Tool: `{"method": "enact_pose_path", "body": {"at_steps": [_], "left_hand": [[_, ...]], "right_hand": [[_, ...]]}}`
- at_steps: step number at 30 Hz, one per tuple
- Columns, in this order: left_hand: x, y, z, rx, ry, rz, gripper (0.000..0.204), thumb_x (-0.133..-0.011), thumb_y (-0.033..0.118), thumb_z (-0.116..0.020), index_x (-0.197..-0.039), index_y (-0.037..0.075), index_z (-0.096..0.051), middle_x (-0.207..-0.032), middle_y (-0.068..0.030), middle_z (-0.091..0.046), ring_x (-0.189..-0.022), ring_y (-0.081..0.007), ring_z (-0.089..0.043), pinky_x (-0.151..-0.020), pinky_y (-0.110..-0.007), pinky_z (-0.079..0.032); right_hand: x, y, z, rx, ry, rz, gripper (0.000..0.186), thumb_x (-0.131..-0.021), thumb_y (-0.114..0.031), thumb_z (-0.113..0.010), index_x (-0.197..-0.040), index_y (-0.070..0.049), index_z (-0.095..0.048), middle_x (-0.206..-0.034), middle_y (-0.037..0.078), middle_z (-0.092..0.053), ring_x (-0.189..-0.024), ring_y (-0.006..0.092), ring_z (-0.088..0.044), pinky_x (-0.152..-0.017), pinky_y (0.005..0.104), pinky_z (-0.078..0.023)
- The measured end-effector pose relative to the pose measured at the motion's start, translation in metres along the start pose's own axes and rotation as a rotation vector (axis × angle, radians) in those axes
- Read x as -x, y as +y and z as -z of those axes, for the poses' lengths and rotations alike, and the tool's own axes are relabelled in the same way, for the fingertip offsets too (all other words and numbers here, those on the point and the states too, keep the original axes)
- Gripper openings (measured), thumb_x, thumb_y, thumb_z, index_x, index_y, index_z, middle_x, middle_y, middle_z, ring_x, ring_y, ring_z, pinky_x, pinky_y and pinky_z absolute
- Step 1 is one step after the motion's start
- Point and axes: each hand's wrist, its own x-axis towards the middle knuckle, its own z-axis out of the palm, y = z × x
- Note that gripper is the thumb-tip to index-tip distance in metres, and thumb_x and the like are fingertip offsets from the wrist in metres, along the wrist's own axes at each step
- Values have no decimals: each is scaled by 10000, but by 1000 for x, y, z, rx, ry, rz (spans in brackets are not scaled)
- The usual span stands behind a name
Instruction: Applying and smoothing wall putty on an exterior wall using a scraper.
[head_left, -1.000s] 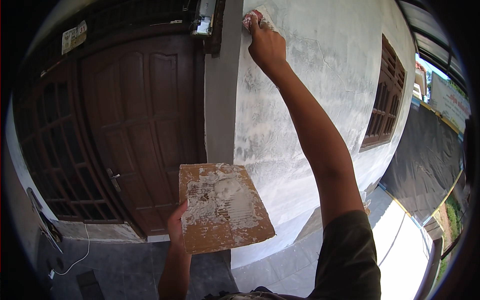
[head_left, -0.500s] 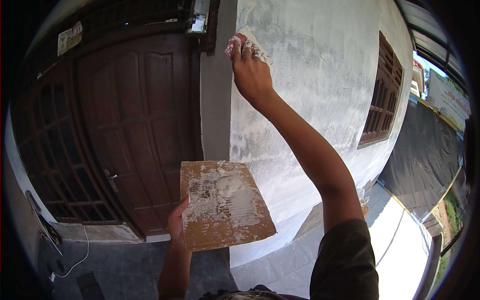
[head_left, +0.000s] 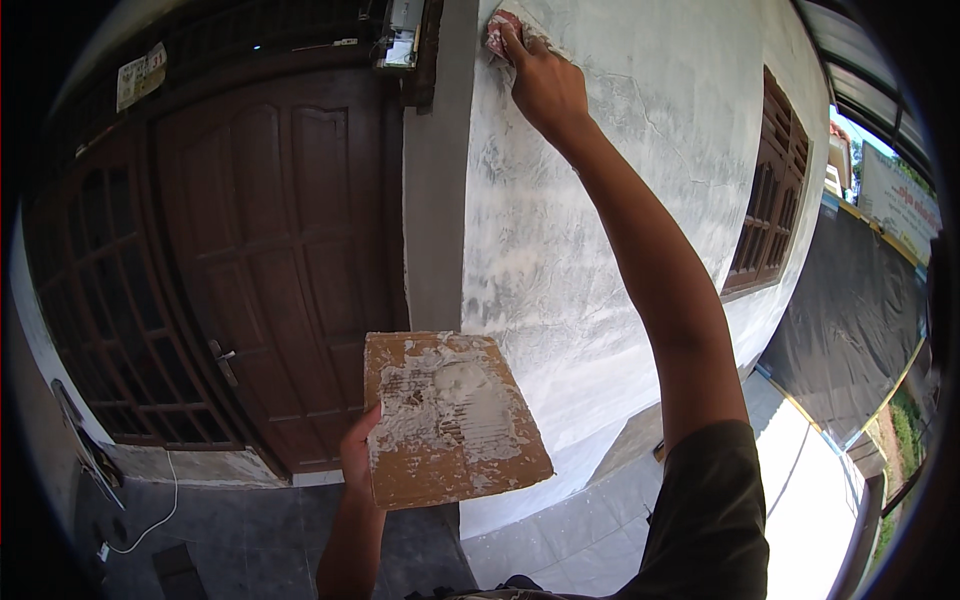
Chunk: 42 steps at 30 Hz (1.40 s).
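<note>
My right hand (head_left: pixel 551 88) is raised high against the wall (head_left: pixel 580 230), closed around a putty scraper (head_left: pixel 508 32) with a reddish, paste-smeared grip. Its blade is pressed to the wall near the corner edge and is partly hidden by my fingers. Low in front of me, my left hand (head_left: pixel 358 447) grips the left edge of a brown cardboard sheet (head_left: pixel 430 488), its remaining fingers out of sight underneath. Thick whitish putty (head_left: pixel 470 395) is smeared over the middle of the cardboard, and the torn, ribbed layer shows through. The wall carries patchy grey and white coating.
A brown panelled door (head_left: pixel 270 260) with a metal handle (head_left: pixel 222 360) stands left of the corner. A shuttered window (head_left: pixel 768 190) is on the right wall. A white cable (head_left: pixel 172 500) lies on the dark tiled floor (head_left: pixel 250 545). Black sheeting (head_left: pixel 850 310) hangs at far right.
My right hand has slid the scraper upward and slightly right along the wall. The cardboard in my left hand has dropped a little.
</note>
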Motion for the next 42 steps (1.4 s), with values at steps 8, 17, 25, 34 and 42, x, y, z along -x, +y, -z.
{"method": "enact_pose_path", "body": {"at_steps": [8,17,25,34,42], "left_hand": [[1,1,1,-46,73,-29,401,-896,236,-451,-1209,-14,-470,-1154,-149,-564,-1025,-285,-565,-910,-422,-428],[-2,-2,-3,-34,56,-9,400,-897,234,-451,-1211,-13,-465,-1154,-150,-562,-1024,-282,-565,-905,-419,-431],[-1,-3,-9,-34,9,5,401,-906,235,-435,-1212,-23,-462,-1156,-151,-562,-1031,-281,-561,-909,-412,-429],[-12,-3,-18,-17,-16,4,400,-908,231,-432,-1214,-25,-459,-1152,-159,-563,-1020,-280,-569,-905,-414,-434],[-8,-6,-13,13,-6,15,398,-905,230,-441,-1218,-15,-457,-1151,-155,-563,-1018,-277,-571,-903,-414,-435]], "right_hand": [[20,-13,-8,7,-29,10,505,-710,-32,-540,-1212,-73,-501,-920,170,-588,-699,298,-631,-569,380,-519],[59,-32,6,-63,-90,24,593,-701,-2,-519,-1278,-130,-460,-1021,196,-587,-713,339,-628,-565,396,-519],[19,-23,26,-59,47,-26,528,-699,-22,-543,-1219,-94,-497,-949,137,-615,-692,281,-638,-531,362,-517],[9,-30,-8,9,-81,-18,491,-737,-33,-502,-1226,-22,-458,-968,217,-584,-692,334,-635,-541,399,-518],[34,-44,-1,38,-91,7,507,-711,-15,-534,-1212,8,-464,-974,226,-567,-710,326,-631,-560,371,-530]]}}
